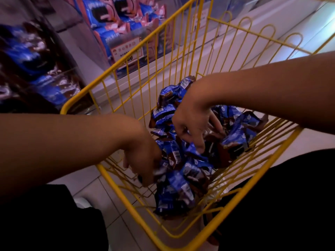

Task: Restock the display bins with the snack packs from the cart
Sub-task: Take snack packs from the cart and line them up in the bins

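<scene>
At the far left, a clear-fronted display bin point(41, 69) holds blurred blue and brown snack packs. Just right of it, higher in the view, a second clear display bin point(116, 29) is stacked with blue and pink cookie packs, with a white and red price card point(126, 51) on its front.

The left hand point(143, 160) reaches down inside the yellow wire cart point(79, 98) near its left wall, fingers curled round a dark, shiny pack at the edge of the heap; the pack itself is too blurred to describe further. The heap of small blue and brown foil snack packs point(181, 171) lies on the cart's floor, spread from the far corner toward the near rim, some showing white barcodes.

The right hand point(194, 122) sits on top of the heap in the middle of the cart, knuckles up, fingers bent down among the packs; whether it actually grips one I cannot tell.

Pale floor tiles point(101, 192) show beneath the cart, and dark clothing fills both lower corners.
</scene>
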Tool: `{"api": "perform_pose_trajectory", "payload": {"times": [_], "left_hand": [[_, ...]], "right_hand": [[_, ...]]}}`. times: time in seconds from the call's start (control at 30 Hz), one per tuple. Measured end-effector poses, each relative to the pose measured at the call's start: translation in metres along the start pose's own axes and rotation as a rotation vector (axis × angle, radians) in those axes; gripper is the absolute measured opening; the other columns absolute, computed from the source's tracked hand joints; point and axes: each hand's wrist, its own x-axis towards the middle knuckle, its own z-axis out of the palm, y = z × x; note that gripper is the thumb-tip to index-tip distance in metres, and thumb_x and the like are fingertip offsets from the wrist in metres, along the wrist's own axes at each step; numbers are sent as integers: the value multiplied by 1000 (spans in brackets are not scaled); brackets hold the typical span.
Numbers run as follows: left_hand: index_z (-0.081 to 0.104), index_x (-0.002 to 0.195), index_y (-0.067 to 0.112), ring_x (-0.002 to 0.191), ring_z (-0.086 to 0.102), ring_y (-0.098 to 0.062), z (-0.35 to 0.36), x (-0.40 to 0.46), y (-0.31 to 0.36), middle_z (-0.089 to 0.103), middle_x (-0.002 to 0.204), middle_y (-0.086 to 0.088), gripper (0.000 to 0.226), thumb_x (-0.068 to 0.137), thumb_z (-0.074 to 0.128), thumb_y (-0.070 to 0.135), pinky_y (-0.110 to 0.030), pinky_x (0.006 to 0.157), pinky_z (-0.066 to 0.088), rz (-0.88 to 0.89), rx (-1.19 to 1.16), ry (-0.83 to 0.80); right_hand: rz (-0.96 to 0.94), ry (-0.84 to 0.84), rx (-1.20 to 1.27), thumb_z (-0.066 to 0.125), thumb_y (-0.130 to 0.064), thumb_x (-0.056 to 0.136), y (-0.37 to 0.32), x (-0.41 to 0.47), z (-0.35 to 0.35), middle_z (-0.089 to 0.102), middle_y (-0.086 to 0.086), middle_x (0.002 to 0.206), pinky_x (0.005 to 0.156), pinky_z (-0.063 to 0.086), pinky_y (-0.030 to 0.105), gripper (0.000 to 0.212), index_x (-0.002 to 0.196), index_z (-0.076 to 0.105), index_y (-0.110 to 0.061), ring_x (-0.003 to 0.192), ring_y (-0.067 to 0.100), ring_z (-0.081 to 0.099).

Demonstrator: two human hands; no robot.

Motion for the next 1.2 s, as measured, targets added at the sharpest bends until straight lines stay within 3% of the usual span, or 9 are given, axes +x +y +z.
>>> {"api": "perform_pose_trajectory", "payload": {"times": [0.13,0.27,0.37,0.5,0.7,0.9,0.97,1.07,1.2], "left_hand": [[58,122,8,97,65,-23,-9,-25,-23,63,116,-10,32,100,44,28,-32,79,55,83,-483,250],[64,94,3,62,72,-23,-11,-72,-52,73,72,-15,20,94,47,14,-30,59,61,300,-1097,533],[63,104,-2,60,72,-31,-3,-108,-73,71,77,-25,33,80,54,19,-31,50,58,552,-1400,755],[60,121,-3,65,73,-35,20,-117,-88,70,94,-31,34,93,47,11,-34,54,59,654,-1605,940],[64,112,2,50,63,-19,29,-104,-101,65,85,-23,27,94,55,19,-24,39,47,604,-1545,1128],[80,74,25,48,62,-18,29,-106,-106,70,71,-11,30,92,61,40,-30,47,54,592,-1644,1200],[80,87,18,57,68,-22,29,-107,-105,74,84,-18,36,90,60,48,-35,56,58,648,-1703,1137],[73,112,26,79,74,-21,30,-108,-109,76,103,-8,53,74,67,63,-36,66,59,672,-1570,1057],[72,109,30,83,73,-11,34,-110,-112,76,97,3,53,60,89,41,-27,65,59,640,-1231,1082]], "right_hand": [[-57,193,217,82,-36,79,13,-23,-12,60,4,92,58,60,34,31,85,65,-11,82,30,69],[-201,413,478,81,-34,78,22,-51,-14,72,6,85,59,62,40,36,99,68,-8,76,27,75],[-323,529,583,81,-33,76,21,-79,-8,70,0,69,61,62,42,31,94,70,-10,69,22,72],[-492,689,873,78,-43,72,15,-127,-13,75,12,85,56,60,36,32,86,71,-15,77,28,76],[-640,1007,1336,71,-41,85,-17,-100,-12,74,4,81,56,60,32,18,77,70,-24,73,21,76],[-840,1023,1513,74,-46,76,-29,-76,-15,74,6,86,64,60,35,26,89,71,-24,76,20,75],[-877,1021,1548,75,-45,74,-32,-70,-15,73,5,86,62,59,33,28,89,69,-23,74,18,74],[-831,1148,1404,78,-44,73,-31,-69,-16,72,0,84,58,60,33,29,83,68,-18,76,19,74],[-723,1262,1162,80,-45,68,-35,-71,-13,73,-8,84,56,62,41,25,81,78,-24,76,15,76]]}}
